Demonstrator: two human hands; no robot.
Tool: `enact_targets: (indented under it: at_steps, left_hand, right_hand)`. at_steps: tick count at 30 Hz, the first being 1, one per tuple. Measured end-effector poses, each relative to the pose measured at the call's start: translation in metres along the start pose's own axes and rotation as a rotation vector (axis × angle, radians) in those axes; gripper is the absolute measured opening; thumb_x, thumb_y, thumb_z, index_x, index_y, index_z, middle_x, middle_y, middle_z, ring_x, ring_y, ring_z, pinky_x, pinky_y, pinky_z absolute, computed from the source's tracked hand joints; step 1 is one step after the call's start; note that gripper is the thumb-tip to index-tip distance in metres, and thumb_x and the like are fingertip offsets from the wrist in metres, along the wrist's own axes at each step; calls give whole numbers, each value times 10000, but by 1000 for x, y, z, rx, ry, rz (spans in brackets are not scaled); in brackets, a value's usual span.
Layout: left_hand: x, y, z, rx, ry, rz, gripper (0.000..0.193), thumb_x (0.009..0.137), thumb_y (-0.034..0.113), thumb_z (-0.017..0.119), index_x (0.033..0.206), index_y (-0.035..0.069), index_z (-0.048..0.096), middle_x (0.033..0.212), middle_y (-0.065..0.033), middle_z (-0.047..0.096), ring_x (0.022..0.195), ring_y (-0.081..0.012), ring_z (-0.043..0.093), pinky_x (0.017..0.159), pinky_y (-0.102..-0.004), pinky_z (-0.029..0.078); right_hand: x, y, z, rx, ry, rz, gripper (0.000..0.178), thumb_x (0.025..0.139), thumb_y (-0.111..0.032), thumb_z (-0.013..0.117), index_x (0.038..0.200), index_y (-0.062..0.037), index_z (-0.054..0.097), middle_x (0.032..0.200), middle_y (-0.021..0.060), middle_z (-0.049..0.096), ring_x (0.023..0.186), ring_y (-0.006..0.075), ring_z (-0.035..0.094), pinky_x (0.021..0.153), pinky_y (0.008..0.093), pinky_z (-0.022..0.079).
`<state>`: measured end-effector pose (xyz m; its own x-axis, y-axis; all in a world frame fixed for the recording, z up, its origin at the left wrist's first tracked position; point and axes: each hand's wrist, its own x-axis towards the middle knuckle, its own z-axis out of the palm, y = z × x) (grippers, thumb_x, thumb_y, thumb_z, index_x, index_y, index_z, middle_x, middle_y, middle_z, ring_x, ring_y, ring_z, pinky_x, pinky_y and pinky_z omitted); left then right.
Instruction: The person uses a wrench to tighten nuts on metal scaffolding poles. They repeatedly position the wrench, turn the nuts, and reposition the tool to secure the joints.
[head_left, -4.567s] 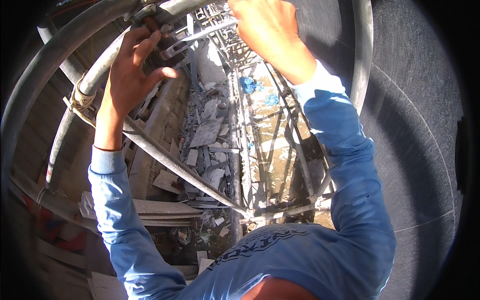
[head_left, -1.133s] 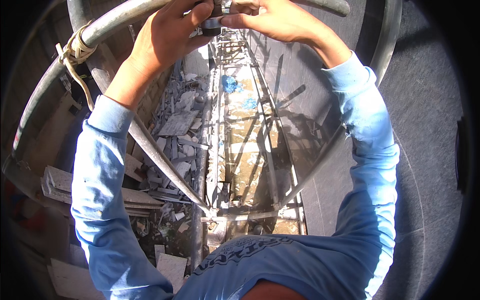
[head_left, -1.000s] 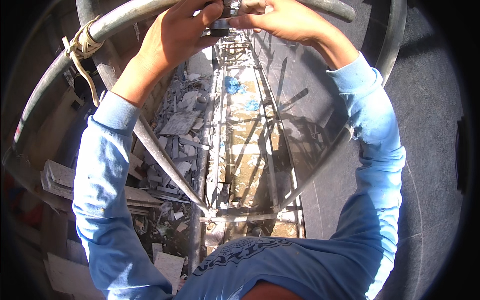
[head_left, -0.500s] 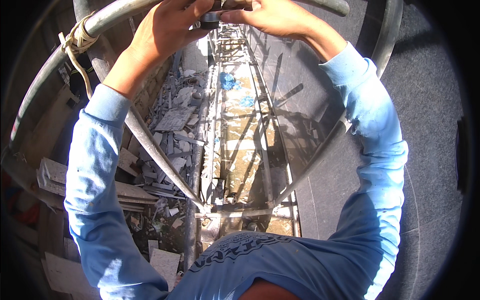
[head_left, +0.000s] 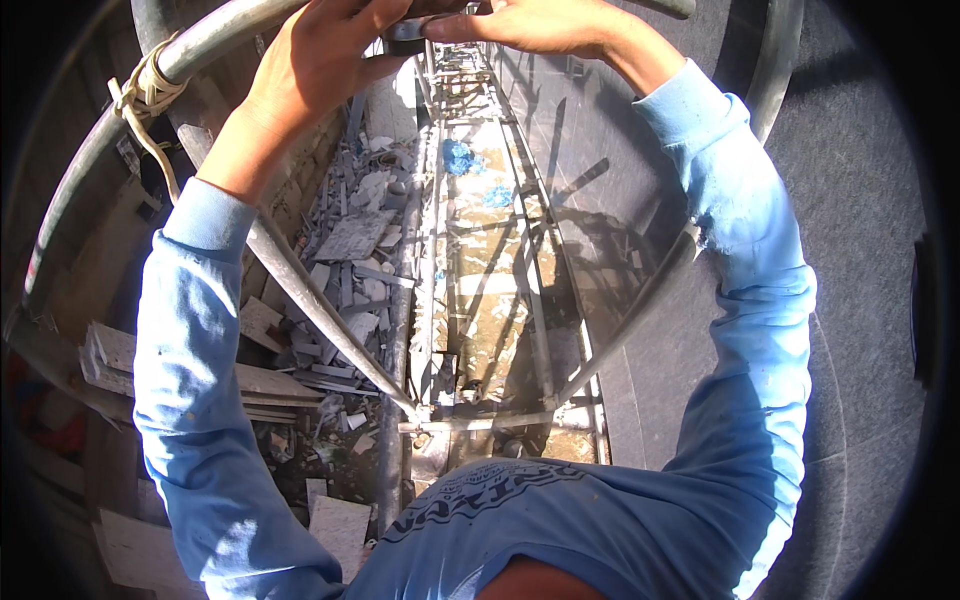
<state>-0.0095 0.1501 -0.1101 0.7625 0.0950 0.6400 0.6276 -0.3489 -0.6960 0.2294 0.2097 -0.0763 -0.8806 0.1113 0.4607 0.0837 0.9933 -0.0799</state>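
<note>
Both arms in light blue sleeves are raised toward the top edge of the view. My left hand (head_left: 325, 62) is closed around a small dark object (head_left: 408, 33) with a greyish band. My right hand (head_left: 535, 26) meets it from the other side, its fingers pressed against the object. The picture's top edge cuts off part of the object and several fingertips, so its kind does not show. A curved metal pipe (head_left: 215, 40) passes close to my left hand, with a pale cord (head_left: 150, 88) knotted around it.
Scaffold tubes slant below my arms, one on the left (head_left: 310, 300) and one on the right (head_left: 640, 315). Far below lie broken rubble (head_left: 355, 235), stacked boards (head_left: 270, 385) and blue scraps (head_left: 460, 158). A dark grey panelled wall (head_left: 860, 330) stands on the right.
Both hands have shifted slightly up with the dark object, which now shows less at the top edge. The view has moved a little, and both hands stay at the object.
</note>
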Motion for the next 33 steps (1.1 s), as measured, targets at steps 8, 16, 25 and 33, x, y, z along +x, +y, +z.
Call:
enact_targets:
  at_steps: [8,16,25,33]
  left_hand:
    - [-5,-8,14,-12,107,61,901,468,94,933,1268,45,523,1190,-227,531,1015,-419,609,811,-464,550]
    - [-1,-4,11,1,73,37,912,475,94,929,1280,69,503,1184,-218,536,1021,-415,606,819,-440,555]
    - [-5,-3,20,0,153,-2,870,469,112,926,1242,55,531,1168,-233,552,989,-426,619,801,-453,562]
    - [-9,-1,29,-3,161,-154,532,769,143,798,1258,111,591,1258,-109,590,1096,-315,638,891,-357,545]
  right_hand:
    - [5,18,-2,-96,26,30,356,945,-233,634,1219,-6,653,1154,184,667,1012,257,624,904,370,488]
    - [-51,57,2,-357,216,157,334,984,-330,568,1168,-72,673,1093,180,689,1006,330,647,902,408,494]
    - [-104,-18,2,-719,462,126,219,932,-282,662,896,-67,673,748,131,646,599,307,598,572,377,483]
    - [-71,-152,86,-1191,451,268,127,772,-173,644,797,-49,644,667,71,596,577,215,594,507,356,428]
